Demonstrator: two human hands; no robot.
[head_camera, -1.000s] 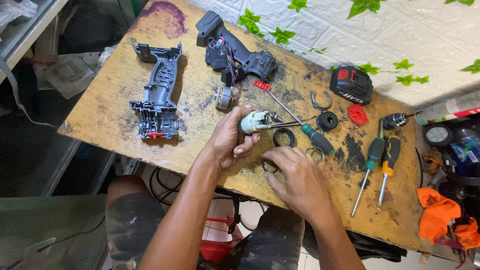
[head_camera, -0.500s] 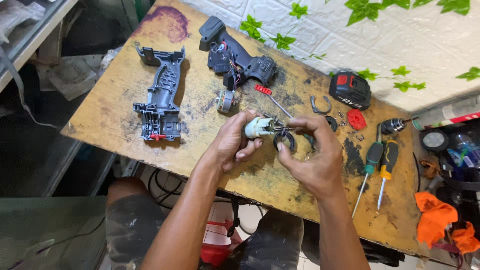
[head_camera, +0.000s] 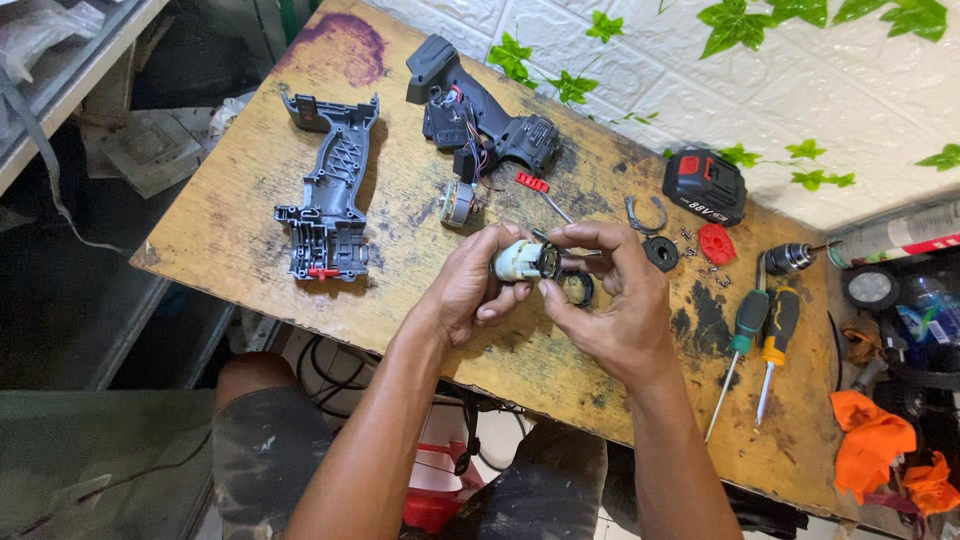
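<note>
Drill lies apart across the counter (head_camera: 250, 250); left hand (head_camera: 465, 290) grips the white gearbox (head_camera: 522, 260), right hand (head_camera: 610, 300) pinches its dark end; reassembly remains.

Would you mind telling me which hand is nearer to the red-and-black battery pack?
Right. The right hand lies below-left of the battery pack; the left hand is farther left, holding a small white cylinder.

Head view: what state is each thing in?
Gearbox: held by both hands, off the table.
Left hand: gripping the gearbox.
Right hand: fingertips at its front end.
Housing half: opened, lying flat.
Other half: wires exposed.
Battery: detached.
Screwdrivers: lying unused.
</note>
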